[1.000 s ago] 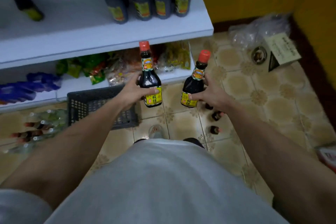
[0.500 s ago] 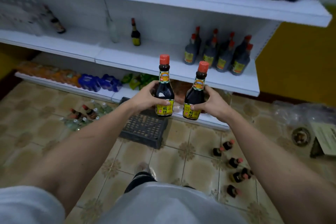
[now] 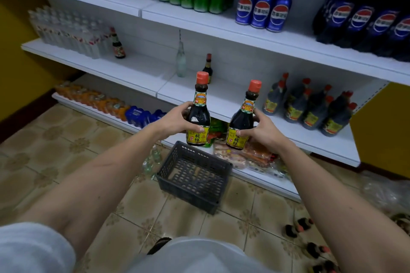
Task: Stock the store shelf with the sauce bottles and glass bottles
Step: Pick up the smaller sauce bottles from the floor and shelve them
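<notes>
- A person stands before a white store shelf (image 3: 142, 77), holding one dark sauce bottle upright in each hand, just short of the middle tier.
- The left hand (image 3: 175, 121) wraps its fingers and thumb round the body of the left sauce bottle (image 3: 198, 115), red cap up.
- The right hand (image 3: 263, 129) grips the right sauce bottle (image 3: 241, 122) the same way, thumb across the yellow label.
- Stocked so far: a cluster of matching bottles (image 3: 310, 106) stands at the right end of the middle tier; a lone clear glass bottle (image 3: 180, 61) and a small dark bottle (image 3: 207, 66) stand far back near the centre, with another dark bottle (image 3: 118, 45) to the left.
- Left to do, judging by the floor: more sauce bottles (image 3: 304, 239) lie on the tiles at near right, and clear glass bottles (image 3: 152, 159) lie left of the black plastic crate (image 3: 193, 175).
- The job looks partly done, with much of the middle tier bare.
</notes>
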